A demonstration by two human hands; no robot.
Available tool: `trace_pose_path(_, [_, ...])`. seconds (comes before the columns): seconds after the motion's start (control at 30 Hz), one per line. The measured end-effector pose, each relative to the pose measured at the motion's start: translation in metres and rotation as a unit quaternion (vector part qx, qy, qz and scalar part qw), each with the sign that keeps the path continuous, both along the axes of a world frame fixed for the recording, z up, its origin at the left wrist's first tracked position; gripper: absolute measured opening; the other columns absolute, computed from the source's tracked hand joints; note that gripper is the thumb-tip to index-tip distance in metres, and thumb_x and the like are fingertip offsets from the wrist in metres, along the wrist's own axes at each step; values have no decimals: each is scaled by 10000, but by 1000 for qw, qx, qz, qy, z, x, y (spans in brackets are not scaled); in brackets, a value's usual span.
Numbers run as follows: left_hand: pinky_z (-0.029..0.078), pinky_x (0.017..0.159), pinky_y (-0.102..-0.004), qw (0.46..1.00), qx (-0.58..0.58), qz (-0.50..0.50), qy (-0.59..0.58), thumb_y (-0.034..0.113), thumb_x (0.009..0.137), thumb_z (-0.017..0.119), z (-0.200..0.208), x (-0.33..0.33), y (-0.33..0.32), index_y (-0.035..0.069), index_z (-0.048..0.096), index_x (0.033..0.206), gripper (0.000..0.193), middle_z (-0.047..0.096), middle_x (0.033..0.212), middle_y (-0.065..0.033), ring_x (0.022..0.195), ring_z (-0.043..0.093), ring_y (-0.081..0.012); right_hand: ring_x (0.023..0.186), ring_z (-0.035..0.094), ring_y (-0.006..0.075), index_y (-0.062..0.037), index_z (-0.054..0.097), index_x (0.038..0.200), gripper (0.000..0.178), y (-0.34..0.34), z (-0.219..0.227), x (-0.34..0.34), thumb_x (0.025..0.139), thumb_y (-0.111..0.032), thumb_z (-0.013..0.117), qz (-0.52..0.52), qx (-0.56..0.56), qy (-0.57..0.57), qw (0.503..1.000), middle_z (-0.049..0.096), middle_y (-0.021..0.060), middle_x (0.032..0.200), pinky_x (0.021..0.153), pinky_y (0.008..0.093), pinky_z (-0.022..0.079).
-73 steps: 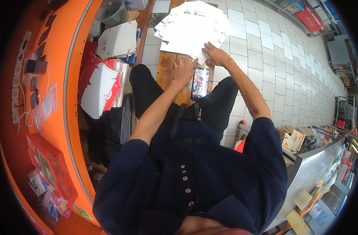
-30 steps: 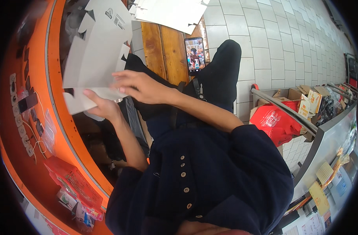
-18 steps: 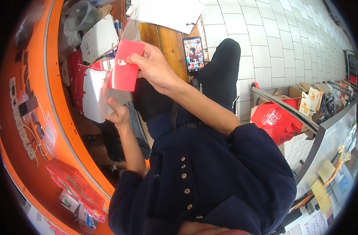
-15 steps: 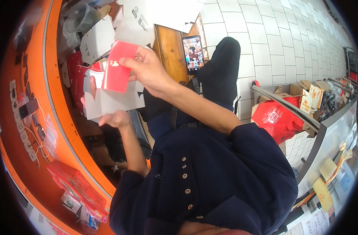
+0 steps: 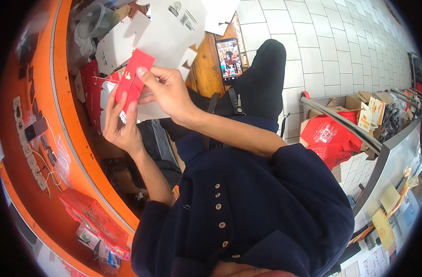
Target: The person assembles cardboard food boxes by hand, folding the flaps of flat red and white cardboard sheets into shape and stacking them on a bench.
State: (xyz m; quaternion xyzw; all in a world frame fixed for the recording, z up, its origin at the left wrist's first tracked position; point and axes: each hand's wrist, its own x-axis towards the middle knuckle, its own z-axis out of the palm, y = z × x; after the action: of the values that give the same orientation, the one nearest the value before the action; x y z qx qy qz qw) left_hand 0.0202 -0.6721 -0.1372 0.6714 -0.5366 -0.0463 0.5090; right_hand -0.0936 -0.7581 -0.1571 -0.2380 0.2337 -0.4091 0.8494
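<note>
Both hands hold a folding cardboard carton (image 5: 140, 61), red outside with small gold marks and white inside. At its lower end the fingers of my left hand (image 5: 121, 124) wrap upward around it, the fingertips pressing on the red face. My right hand (image 5: 171, 94) grips its right edge, thumb on top and fingers behind. A red panel faces up, narrow and tilted. White board of the carton shows partly below my right hand; the rest is hidden behind my hands. Just beyond lie flat white carton blanks (image 5: 174, 32) with dark print.
A phone (image 5: 229, 60) with a lit screen lies on the wooden bench (image 5: 206, 64) by my knee. Left runs an orange counter (image 5: 98, 184) with a red plastic basket (image 5: 98, 217). Red bags (image 5: 331, 136) and cardboard fill a metal-railed rack at right. Clear plastic tubs (image 5: 93, 21) stand far left.
The wide red panel has turned and now looks narrower. My left hand has risen from under the white board to grip the red part. A white blank beyond appears shifted right.
</note>
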Motion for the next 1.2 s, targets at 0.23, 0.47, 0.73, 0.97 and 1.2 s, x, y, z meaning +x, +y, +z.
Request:
trace_pose_path(0.23, [479,1071,-439,997,-48,-52,19,45,705,871,14,-5,-10,16,699,1186,512,628,1342,-256,1205,642,-357,881,741,185,38,698,1138,312,-24,-10,-24,1031,-245,622,213,-28,-63,975,739,132,1044,755,313,630])
trace_pose_path(0.47, [477,1072,-492,961,95,-161,-206,61,682,798,19,-5,2,64,721,1175,499,612,1364,-260,1291,586,-412,1095,675,212,17,537,1334,493,-54,-16,-44,1004,-325,666,137,-53,-22,989,648,146,1266,947,372,558])
trace_pose_path(0.73, [521,1036,-495,960,32,-69,-270,51,696,799,3,6,14,65,675,1253,571,612,1345,-272,1227,622,-423,869,656,131,49,679,1086,292,-48,-26,-35,897,-144,793,18,-98,60,993,689,63,883,763,294,536])
trace_pose_path(0.97, [524,1030,-492,987,-128,-33,-96,168,762,808,-31,-12,11,35,496,1409,730,572,1379,-269,1238,604,-406,821,612,135,-39,664,1026,357,-9,-6,-19,856,-291,852,-48,-167,85,981,666,38,918,723,293,531])
trace_pose_path(1.2, [504,1033,-456,999,29,-5,-45,218,812,828,-25,-2,22,-20,694,1102,398,590,1359,-240,1252,592,-335,930,640,139,-55,643,1197,370,-1,-5,-26,900,-221,790,104,-24,-28,994,668,33,1042,785,286,546])
